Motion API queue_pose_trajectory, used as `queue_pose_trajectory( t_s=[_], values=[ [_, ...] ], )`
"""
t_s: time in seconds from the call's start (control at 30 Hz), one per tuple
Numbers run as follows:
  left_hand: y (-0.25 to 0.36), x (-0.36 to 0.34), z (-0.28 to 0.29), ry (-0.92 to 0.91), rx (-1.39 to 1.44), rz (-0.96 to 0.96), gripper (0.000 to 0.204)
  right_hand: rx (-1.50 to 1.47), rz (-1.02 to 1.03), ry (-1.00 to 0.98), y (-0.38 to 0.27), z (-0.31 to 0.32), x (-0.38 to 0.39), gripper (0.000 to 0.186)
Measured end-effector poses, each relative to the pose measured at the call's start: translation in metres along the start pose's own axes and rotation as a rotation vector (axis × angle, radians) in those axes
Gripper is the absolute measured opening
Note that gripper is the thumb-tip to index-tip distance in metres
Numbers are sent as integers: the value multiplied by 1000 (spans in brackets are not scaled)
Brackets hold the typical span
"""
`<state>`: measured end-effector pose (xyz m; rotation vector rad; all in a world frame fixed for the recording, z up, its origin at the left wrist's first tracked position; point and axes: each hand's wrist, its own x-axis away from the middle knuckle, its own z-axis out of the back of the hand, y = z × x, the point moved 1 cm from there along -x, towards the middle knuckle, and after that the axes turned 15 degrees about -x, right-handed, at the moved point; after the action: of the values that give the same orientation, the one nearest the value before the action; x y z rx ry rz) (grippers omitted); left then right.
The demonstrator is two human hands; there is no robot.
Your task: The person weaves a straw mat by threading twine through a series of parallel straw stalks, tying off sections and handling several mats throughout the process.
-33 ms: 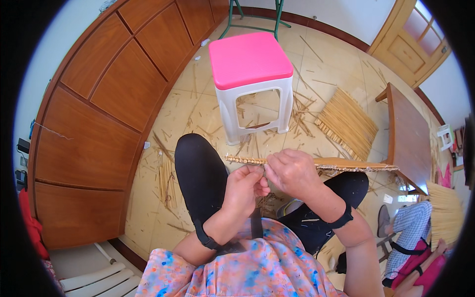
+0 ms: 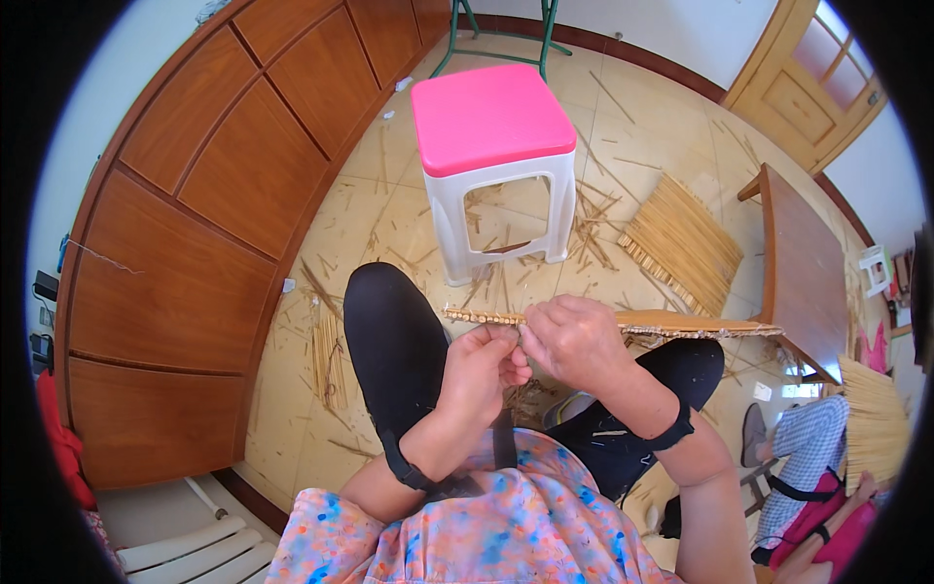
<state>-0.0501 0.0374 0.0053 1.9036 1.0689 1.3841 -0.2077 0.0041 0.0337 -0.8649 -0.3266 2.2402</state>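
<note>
Grip of R hand [image 2: 576, 339] closed on stalk panel [image 2: 671, 320]; L hand [image 2: 480, 372] pinched alongside, contents unclear.

We see bright, fairly even light across the room; white glare sits on the floor [image 2: 763, 392] near the table [image 2: 809, 263]; the door glass [image 2: 815, 49] shows pale; we find the cabinet [image 2: 175, 224] bowed by the lens, black around the rim, and far-right things soft
</note>
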Motion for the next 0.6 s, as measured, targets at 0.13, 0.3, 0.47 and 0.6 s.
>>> queue_pose_trajectory(
  t_s=[0.13,0.3,0.47,0.6],
  values=[
    [-4,2,0,-41,66,55,12,-19,18,-27,0,2,6,13],
    [-3,14,7,-112,99,96,11,-19,45,-47,2,8,13,14],
    [38,67,40,-279,-734,-91,24,-47,124,-36,1,23,30,17],
    [83,85,46,43,-1207,-785,14,-14,146,-110,2,36,58,16]
  ],
)
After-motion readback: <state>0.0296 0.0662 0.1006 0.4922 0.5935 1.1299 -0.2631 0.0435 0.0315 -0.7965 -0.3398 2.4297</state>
